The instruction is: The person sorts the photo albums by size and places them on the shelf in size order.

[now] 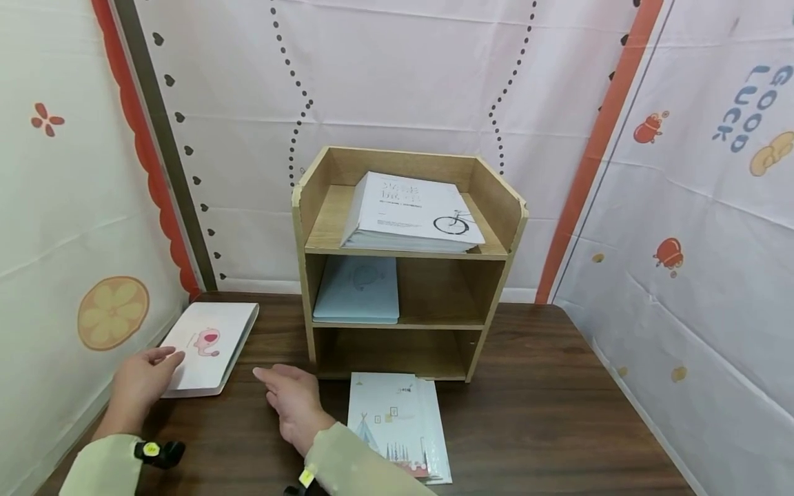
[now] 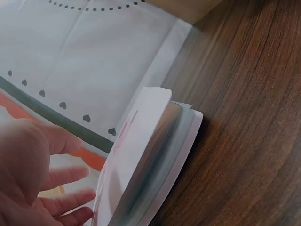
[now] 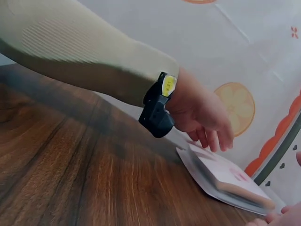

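Observation:
On the left of the table lies a white album (image 1: pixel 207 337) with a pink elephant on its cover. Its cover stands slightly lifted from clear-looking inner pages in the left wrist view (image 2: pixel 155 160). My left hand (image 1: pixel 144 379) is at the album's near left edge, its fingertips right by the spine and the thumb spread apart. To the right of the album, my right hand (image 1: pixel 294 403) hovers above the table with its fingers extended toward the album and nothing in its grasp.
A wooden shelf (image 1: pixel 397 325) stands at the back middle. Its top holds a thick white book (image 1: pixel 415 213), its middle level a light blue album (image 1: pixel 356 289). Thin booklets (image 1: pixel 387 420) lie before it, partly under my right sleeve. Printed cloth (image 1: pixel 397 83) walls surround the table.

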### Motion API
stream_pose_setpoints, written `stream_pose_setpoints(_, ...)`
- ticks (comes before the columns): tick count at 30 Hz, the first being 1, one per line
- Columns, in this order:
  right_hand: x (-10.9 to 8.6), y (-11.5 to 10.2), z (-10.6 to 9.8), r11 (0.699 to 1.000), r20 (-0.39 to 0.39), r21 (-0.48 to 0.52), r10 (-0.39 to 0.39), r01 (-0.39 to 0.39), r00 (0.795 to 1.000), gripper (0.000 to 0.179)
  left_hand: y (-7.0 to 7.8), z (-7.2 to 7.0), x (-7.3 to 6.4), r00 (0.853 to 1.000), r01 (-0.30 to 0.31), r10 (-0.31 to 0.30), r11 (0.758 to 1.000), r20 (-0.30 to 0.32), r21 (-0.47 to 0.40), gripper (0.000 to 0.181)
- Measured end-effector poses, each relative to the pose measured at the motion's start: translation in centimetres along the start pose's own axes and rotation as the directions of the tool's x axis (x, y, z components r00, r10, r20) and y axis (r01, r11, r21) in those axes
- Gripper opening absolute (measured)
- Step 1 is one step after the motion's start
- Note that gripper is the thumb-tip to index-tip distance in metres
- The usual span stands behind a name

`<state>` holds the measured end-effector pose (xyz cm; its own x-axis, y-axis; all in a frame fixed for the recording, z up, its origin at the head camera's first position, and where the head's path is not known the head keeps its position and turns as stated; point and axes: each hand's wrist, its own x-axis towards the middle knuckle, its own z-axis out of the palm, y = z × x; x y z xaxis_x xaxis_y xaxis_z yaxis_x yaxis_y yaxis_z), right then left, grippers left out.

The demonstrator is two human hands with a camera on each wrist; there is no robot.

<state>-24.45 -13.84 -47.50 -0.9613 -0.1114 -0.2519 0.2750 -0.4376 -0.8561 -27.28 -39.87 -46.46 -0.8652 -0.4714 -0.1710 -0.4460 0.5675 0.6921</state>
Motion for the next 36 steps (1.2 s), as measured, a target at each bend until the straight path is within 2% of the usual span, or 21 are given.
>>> stream_pose_setpoints(8,1.2,1.2,2.4,0.998,-0.021,-0.006,0.059,-0.059,0.998,0.044,0.0,-0.2,1.0,0.999,0.049,-0.049,0.998,-0.005,0.037,0.074)
stream_pose_setpoints(13,2.0,1.9,3.3,0.996,-0.031,-0.031,0.086,-0.087,0.996,0.044,-0.3,-0.2,1.4,0.999,0.027,-0.025,0.996,-0.030,0.079,0.079)
stream_pose_setpoints(21,3.1,2.7,4.5,0.993,-0.018,-0.038,0.107,-0.108,0.994,0.026,-0.7,-0.2,1.8,0.998,0.045,-0.042,0.994,-0.036,0.098,0.084)
stream_pose_setpoints(29,3.7,2.7,5.3,0.988,-0.060,-0.111,0.101,-0.107,0.993,0.023,-0.9,0.0,1.6,0.997,0.071,-0.070,0.994,-0.008,0.080,0.087)
stream_pose_setpoints(36,4.7,2.6,5.5,0.987,-0.017,-0.101,0.125,-0.126,0.992,0.028,-0.7,0.1,1.9,0.995,0.095,-0.095,0.994,-0.002,0.047,0.090)
